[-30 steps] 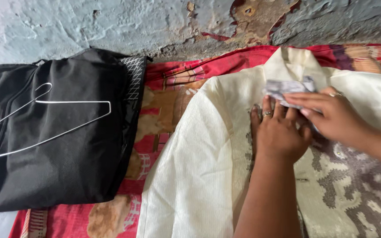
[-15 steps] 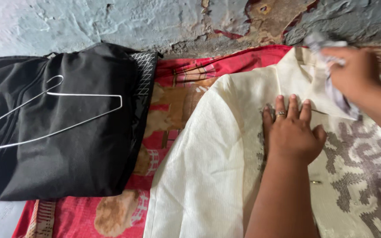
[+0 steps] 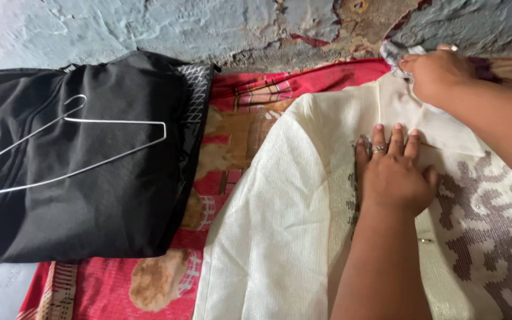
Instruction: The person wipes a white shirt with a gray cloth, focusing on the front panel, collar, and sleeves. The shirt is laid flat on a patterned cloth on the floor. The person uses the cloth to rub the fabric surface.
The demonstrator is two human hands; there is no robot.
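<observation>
Right now the left hand [image 3: 393, 175] lies flat, fingers spread, palm down on the chest of a cream jacket [image 3: 280, 207] (a ring shows on one finger), gripping nothing. Up at the jacket's collar the right hand [image 3: 437, 74] is closed around a crumpled grey-white cloth [image 3: 393, 54], held near the wall [image 3: 149, 26]. Underneath, a red patterned blanket [image 3: 238, 101] carries the jacket. Well to the left a wire hanger [image 3: 90, 142] rests on a black garment bag [image 3: 78, 195].
</observation>
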